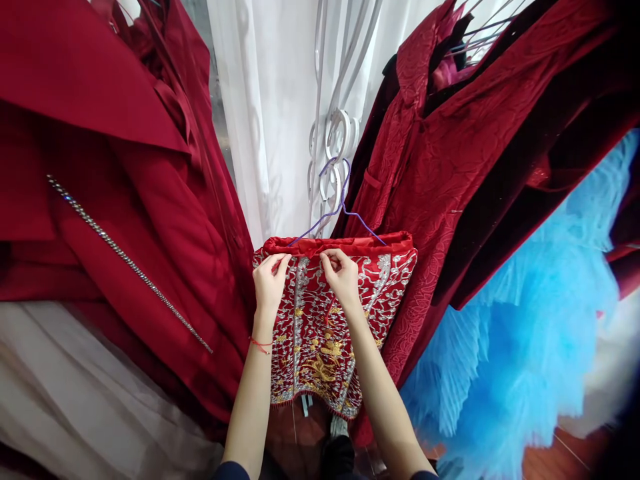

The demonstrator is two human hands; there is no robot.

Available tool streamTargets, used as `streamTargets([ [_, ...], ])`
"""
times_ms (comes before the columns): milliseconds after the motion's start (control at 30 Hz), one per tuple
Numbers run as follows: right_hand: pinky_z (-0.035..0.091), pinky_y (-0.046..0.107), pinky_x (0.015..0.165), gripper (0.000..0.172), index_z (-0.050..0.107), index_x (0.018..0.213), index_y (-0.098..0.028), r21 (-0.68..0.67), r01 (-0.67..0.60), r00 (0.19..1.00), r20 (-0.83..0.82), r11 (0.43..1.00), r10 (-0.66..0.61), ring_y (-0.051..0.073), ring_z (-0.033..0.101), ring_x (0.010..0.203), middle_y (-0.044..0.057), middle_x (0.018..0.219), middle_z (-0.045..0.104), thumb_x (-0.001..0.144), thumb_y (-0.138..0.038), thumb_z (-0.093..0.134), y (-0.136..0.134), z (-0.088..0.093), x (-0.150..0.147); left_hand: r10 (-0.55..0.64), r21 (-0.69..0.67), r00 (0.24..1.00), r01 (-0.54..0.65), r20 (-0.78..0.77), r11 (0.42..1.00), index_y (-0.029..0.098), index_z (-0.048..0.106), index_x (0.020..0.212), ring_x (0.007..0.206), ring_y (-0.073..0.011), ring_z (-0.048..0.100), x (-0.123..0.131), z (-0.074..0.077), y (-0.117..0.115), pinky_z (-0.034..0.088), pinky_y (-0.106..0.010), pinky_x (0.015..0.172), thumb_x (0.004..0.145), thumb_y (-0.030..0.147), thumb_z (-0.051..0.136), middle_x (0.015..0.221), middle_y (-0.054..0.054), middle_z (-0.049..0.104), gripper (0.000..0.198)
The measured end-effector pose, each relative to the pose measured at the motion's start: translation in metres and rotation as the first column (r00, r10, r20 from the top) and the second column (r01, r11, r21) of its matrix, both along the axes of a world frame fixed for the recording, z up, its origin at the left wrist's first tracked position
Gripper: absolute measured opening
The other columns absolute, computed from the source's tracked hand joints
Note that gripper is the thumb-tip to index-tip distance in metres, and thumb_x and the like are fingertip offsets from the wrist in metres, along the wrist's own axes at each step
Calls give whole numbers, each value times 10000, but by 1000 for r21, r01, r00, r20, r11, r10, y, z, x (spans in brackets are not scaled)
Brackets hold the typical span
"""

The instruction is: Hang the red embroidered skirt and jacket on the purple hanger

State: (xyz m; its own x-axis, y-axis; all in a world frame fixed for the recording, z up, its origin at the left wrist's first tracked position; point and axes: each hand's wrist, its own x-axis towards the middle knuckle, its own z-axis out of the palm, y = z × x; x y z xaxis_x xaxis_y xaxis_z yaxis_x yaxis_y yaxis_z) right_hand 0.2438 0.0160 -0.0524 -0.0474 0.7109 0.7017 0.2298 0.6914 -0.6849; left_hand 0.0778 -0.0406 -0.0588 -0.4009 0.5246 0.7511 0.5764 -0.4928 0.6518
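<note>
In front of me hangs a red skirt [320,327] with silver and gold embroidery, its red satin waistband [350,244] at the top. A purple wire hanger [344,200] rises out of the waistband, its hook in front of white metal scrollwork. My left hand [270,277] pinches the waistband's front edge left of centre, thumb against fingers. Close by on the right, my right hand [341,272] pinches the same edge near the middle. A thin red bracelet [261,345] circles my left wrist. The skirt's hem hangs above the floor.
Dark red gowns [150,200] hang at the left, one with a glittering trim [130,263]. Red patterned dresses [415,173] and a blue tulle dress [530,327] crowd the right. White curtains [270,100] and a white metal stand [337,133] are behind. A shoe [339,427] shows below.
</note>
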Motion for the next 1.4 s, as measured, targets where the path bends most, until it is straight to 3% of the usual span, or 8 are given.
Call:
streamTargets([
  [200,414,269,609,304,671,839,-183,41,22,999,32,999,-23,148,523,618,38,732,653,897,-462,566,-5,1,8,32,-20,999,-32,3,999,174,718,835,692,-139,619,-4,-4,-4,476,-231,673,907,371,584,803,-51,715,249],
  [467,343,238,542,265,671,868,-183,-74,-134,986,92,988,140,109,418,534,-49,567,487,890,-435,593,-16,-13,20,-234,-167,970,220,-71,961,203,716,855,749,-145,629,-15,0,-23,457,-221,653,865,271,563,857,-37,711,168],
  [600,447,258,646,212,739,881,-206,-94,-325,909,244,941,338,135,582,643,-2,725,681,880,-385,626,-28,-9,18,129,-254,967,-184,-220,950,236,757,786,591,-126,517,-18,1,-33,337,-239,546,819,266,632,731,-15,664,133],
  [700,497,308,729,207,769,890,-231,-72,-412,879,229,908,417,181,658,786,37,896,745,874,-394,644,-36,-3,12,280,-63,960,-280,-18,958,202,754,794,550,-110,456,-15,5,-32,348,-243,561,847,356,640,654,-6,597,199],
  [800,482,303,660,242,779,956,-237,15,-324,941,113,946,320,168,610,698,42,834,720,883,-421,640,-39,5,10,-43,50,993,38,106,998,182,748,772,628,-128,521,-9,15,-27,432,-247,642,840,439,648,678,-19,621,284],
  [933,461,301,662,238,786,995,-259,154,-246,967,107,957,232,155,558,703,31,796,625,891,-416,641,-35,18,14,-517,-81,850,525,104,847,186,761,762,764,-173,604,-5,28,-19,499,-300,770,768,516,716,772,-46,684,333],
  [1133,456,294,661,265,790,995,-262,96,-293,956,25,951,292,153,549,719,25,794,603,888,-450,638,-28,19,13,-560,-104,798,591,222,800,181,754,776,509,-94,406,-9,36,-10,350,-225,482,807,661,608,579,-5,522,503],
  [1400,465,290,651,239,781,1029,-298,156,-436,896,164,887,412,151,545,762,35,892,566,886,-433,647,-10,20,5,-587,-366,809,547,1,753,152,740,705,590,-114,507,-16,51,-13,415,-240,568,701,493,780,643,-7,617,343],
])
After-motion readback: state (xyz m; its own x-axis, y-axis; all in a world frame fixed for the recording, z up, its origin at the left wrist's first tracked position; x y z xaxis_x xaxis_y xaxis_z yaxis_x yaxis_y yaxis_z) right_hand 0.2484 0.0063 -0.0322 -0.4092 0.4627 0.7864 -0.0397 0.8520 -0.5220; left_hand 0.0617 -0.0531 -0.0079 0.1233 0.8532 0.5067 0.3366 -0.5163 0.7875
